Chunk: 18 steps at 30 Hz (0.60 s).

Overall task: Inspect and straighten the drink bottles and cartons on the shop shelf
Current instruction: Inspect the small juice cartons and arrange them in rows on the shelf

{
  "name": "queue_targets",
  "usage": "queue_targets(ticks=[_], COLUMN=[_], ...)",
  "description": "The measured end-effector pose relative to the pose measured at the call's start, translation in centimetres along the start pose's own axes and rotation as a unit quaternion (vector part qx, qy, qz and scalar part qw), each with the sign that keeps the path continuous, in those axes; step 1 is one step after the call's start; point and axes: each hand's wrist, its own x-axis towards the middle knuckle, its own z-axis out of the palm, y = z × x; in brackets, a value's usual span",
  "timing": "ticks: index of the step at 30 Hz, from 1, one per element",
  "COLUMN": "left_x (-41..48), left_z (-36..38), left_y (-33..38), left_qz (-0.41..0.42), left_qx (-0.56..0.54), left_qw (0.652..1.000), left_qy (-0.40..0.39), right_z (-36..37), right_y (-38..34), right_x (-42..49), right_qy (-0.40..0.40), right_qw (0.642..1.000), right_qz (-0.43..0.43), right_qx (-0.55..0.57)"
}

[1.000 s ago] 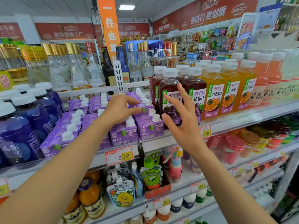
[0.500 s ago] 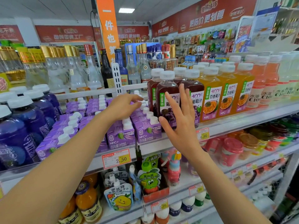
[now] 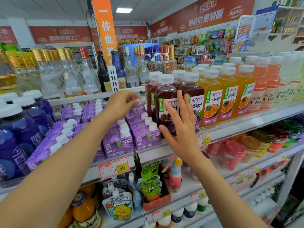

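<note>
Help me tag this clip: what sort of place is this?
Most likely a small grocery shop: rows of grape juice bottles and purple juice cartons on a shelf, price tags on its edge, promotional banners overhead.

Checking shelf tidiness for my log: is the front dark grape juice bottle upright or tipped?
Upright: the grape juice bottle stands on the shelf, cap uppermost, sides parallel to the neighbouring bottles.

Bright ceiling light [image 3: 124, 10]; wide-angle bending and blur at the edges.
</note>
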Motion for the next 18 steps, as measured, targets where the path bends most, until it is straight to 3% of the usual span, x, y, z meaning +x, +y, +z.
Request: queue_targets(ticks=[4,9,14,18], left_x=[-1.3,-4.8,-8.6,-11.6], left_z=[-2.2,-3.7,-5.2,-5.5], left_y=[0.8,2.5,5.5,6.4], left_qz=[0.039,0.059,0.092,0.052], left_qx=[-0.083,-0.156,-0.204,-0.243], left_qw=[0.99,0.978,0.971,0.967], left_qy=[0.112,0.125,0.08,0.059], right_z=[0.0,-1.2,-2.4,-3.7], right_y=[-0.4,-3.6,-6.7,-7.2], right_x=[0.0,0.9,1.7,1.0], right_qy=[0.024,0.093,-0.006,-0.082], right_qw=[0.999,0.986,0.94,0.884], right_qz=[0.012,0.029,0.084,0.174], right_qx=[0.028,0.137,0.331,0.425])
